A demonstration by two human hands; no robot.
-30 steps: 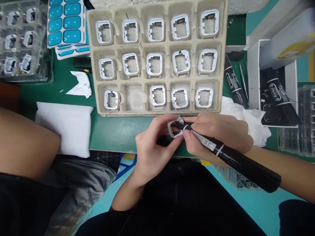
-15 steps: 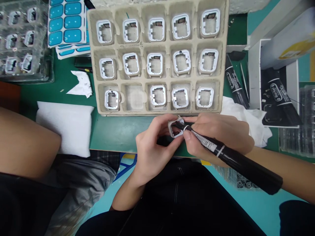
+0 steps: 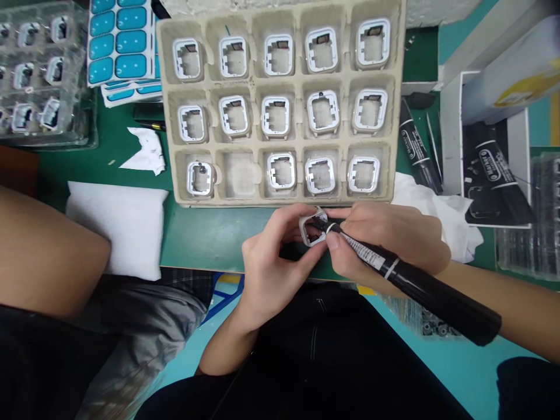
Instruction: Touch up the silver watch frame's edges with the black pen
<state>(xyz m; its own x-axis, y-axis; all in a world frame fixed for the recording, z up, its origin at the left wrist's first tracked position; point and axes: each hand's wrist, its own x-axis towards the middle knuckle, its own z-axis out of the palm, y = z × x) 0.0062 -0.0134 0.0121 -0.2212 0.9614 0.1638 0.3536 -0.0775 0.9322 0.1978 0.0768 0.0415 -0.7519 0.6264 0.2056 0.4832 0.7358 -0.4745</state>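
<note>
Between the thumb and fingers of my left hand (image 3: pixel 275 262) is a small white watch case frame (image 3: pixel 305 231), tilted, its opening facing right. My right hand (image 3: pixel 389 236) grips a black marker pen (image 3: pixel 406 283) with a white label. The marker's tip end reaches into the frame's opening; the exact contact point is hidden. Just beyond both hands stands a beige moulded tray (image 3: pixel 258 201), with similar watch case frames (image 3: pixel 280 171) lying singly in its compartments. One front-row compartment, second from the left, holds no frame.
White foam (image 3: pixel 116 230) and a person's arm (image 3: pixel 48 251) are on the left. Blue sticker sheets (image 3: pixel 131 44) and clear trays (image 3: pixel 48 125) lie behind. At right are another marker (image 3: pixel 417 149), crumpled tissue (image 3: pixel 459 236) and a white box (image 3: pixel 452 134) holding a bottle (image 3: pixel 516 76).
Both hands keep the same grip, and the marker stays inside the frame. The whole view has shifted very slightly.
</note>
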